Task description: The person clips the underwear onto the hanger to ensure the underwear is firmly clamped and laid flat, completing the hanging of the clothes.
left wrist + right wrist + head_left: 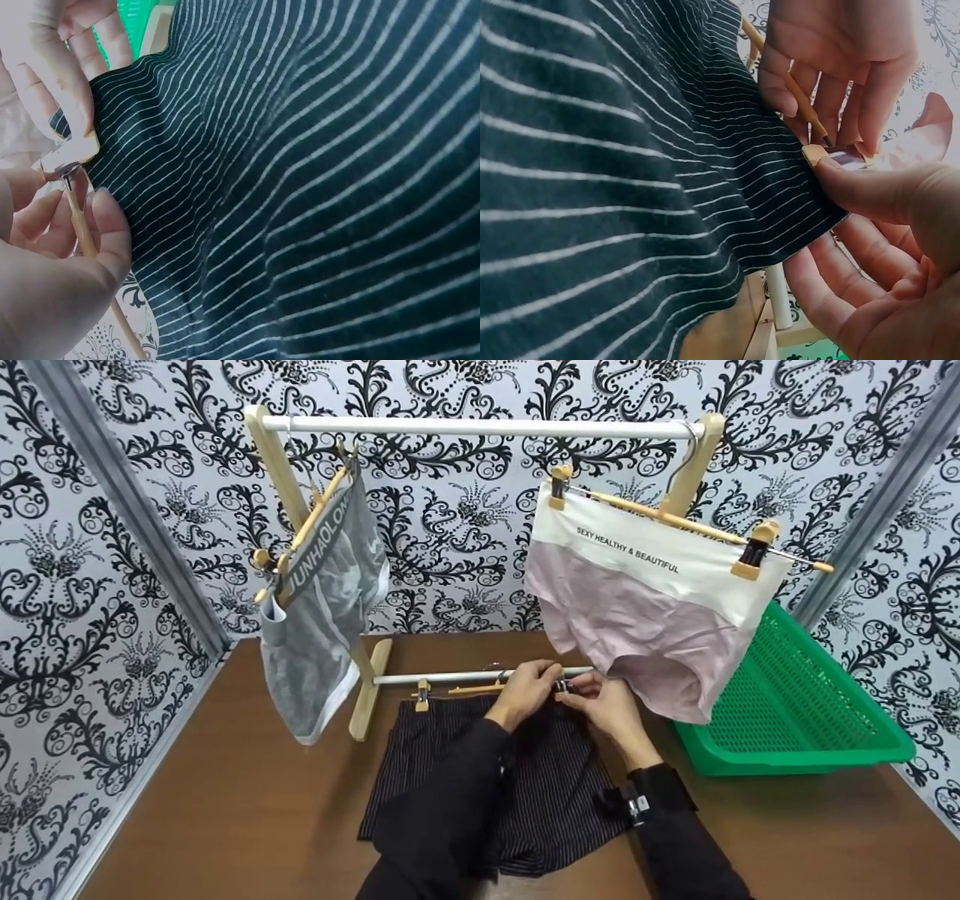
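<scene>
Dark pinstriped shorts [555, 765] lie on the table, their waistband along a wooden clip hanger [476, 689]. The left clip [422, 695] sits on one end of the waistband. At the other end, both hands meet at the right clip [562, 684]. My left hand [529, 690] has its fingers round the hanger bar [82, 229] and at the clip's outer end. My right hand [611, 709] pinches the clip's wooden pad [815, 155] at the waistband corner, thumb in front, other fingers partly hidden behind the cloth.
A wooden rack with a white rail [480, 427] stands behind. Grey boxers [322, 600] hang at its left, pink-and-white briefs [637, 607] at its right, close over my right hand. A green basket [795, 761] stands at the right.
</scene>
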{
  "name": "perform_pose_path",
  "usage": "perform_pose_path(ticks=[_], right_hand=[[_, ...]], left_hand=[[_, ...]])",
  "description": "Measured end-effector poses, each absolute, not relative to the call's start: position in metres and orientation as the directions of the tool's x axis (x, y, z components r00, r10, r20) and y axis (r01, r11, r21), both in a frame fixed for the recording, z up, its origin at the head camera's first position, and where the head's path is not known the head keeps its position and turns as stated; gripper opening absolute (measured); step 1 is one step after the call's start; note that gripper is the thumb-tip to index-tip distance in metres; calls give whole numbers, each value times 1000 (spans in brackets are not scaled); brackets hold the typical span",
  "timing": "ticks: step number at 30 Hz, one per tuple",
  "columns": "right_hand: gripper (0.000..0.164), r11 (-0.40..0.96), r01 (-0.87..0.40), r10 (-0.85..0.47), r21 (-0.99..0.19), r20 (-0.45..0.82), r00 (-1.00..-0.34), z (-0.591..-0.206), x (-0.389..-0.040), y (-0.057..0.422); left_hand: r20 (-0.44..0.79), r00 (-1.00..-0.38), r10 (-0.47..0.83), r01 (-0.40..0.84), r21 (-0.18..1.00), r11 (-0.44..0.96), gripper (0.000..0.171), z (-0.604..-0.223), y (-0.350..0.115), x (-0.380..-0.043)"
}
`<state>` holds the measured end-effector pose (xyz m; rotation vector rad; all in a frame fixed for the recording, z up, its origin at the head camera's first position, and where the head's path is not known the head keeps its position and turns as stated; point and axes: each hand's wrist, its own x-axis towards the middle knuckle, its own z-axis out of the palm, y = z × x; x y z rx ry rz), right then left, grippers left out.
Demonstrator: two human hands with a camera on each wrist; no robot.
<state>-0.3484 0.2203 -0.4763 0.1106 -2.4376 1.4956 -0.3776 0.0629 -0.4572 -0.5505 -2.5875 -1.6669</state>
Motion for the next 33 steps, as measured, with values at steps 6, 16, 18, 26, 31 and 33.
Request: perform_pose_path(ticks=[6, 16, 18, 26, 31, 33], right_hand=[[25, 453, -238, 47, -859, 290, -956, -475, -348, 221], [18, 494, -215, 29, -842, 263, -964, -473, -349, 230], [20, 489, -188, 29, -852, 231, -972, -472, -349, 232], [30, 434, -129, -34, -892, 127, -991, -466, -345, 237], [34, 352, -60, -71, -934, 38, -997, -462, -342, 239], [35, 323, -39, -90, -946, 10, -996, -461, -341, 241]], left_hand=[[164, -954, 252, 255, 886, 388, 33, -453, 65, -375], [211, -960, 186, 267, 890, 369, 28, -453, 67, -376], [217, -960, 175, 268, 895, 358, 27, -453, 68, -378], [218, -967, 131, 249, 918, 309, 25, -454, 68, -382], [222, -972, 72, 233, 939, 253, 22, -456, 68, -382], [227, -972, 54, 233, 945, 231, 21, -456, 68, -382]])
